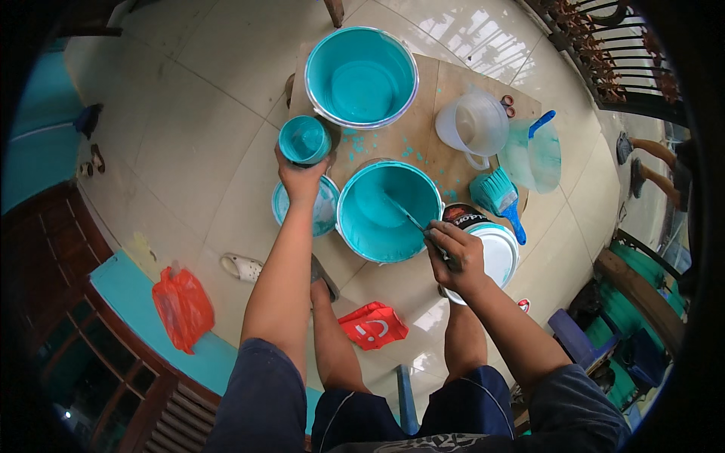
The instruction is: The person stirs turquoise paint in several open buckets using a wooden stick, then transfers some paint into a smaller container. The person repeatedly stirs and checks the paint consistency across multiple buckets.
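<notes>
My left hand (303,178) is closed around a small cup (305,138) coated inside with teal paint, held up over the left edge of the cardboard. My right hand (458,260) grips a thin paint-smeared stick (406,212); its far end reaches into the near bucket (346,240), whose inside is covered in teal paint. The stick's tip is hard to make out against the paint. Beyond stands a larger bucket (405,89) with teal paint inside. Partly behind my left forearm is a round, paint-smeared white lid or tub (325,208).
Paint-spotted cardboard (430,83) lies under the buckets. At right are a clear jug (483,121), a translucent container (545,162), a wide blue-handled brush (497,192) and a white-lidded pail (500,260). Red bags (183,308) and a clog (240,266) lie on the tiles. Another person's legs (658,170) show far right.
</notes>
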Demonstrator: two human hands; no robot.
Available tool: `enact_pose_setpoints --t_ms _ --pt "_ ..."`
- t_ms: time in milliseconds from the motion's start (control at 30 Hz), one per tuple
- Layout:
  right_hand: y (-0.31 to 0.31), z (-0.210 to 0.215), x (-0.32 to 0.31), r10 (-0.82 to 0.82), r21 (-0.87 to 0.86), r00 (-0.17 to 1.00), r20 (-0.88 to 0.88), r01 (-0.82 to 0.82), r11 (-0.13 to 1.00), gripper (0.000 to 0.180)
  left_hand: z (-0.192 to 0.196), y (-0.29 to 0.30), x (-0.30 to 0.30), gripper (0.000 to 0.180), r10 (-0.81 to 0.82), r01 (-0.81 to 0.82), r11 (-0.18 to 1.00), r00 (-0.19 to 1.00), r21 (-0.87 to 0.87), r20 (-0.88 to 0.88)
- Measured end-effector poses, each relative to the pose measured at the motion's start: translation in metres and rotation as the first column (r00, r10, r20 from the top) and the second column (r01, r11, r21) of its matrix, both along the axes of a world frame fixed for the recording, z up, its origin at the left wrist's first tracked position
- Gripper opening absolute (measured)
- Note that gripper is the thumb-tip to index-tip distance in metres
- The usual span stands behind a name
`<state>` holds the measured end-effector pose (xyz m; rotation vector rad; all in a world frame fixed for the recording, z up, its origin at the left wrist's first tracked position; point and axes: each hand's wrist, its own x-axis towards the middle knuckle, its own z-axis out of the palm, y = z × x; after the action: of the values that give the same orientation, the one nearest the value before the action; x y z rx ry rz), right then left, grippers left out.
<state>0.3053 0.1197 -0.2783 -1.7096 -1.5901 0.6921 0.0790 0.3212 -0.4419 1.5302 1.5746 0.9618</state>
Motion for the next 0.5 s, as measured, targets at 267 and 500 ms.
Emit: enact_pose_setpoints --t_ms 267,500 --pt "-0.002 0.006 -0.007 -0.043 -0.054 0.996 -0.075 0.039 0.998 0.019 -0.036 -0.004 0.017 0.086 -0.016 0.020 0.992 0.999 -0.124 0.036" --pt "-0.002 0.015 -0.005 -0.041 -0.078 0.995 -0.086 0.034 0.996 0.025 -0.004 -0.048 -0.009 0.062 0.221 -0.207 0.950 0.975 -0.235 0.036"
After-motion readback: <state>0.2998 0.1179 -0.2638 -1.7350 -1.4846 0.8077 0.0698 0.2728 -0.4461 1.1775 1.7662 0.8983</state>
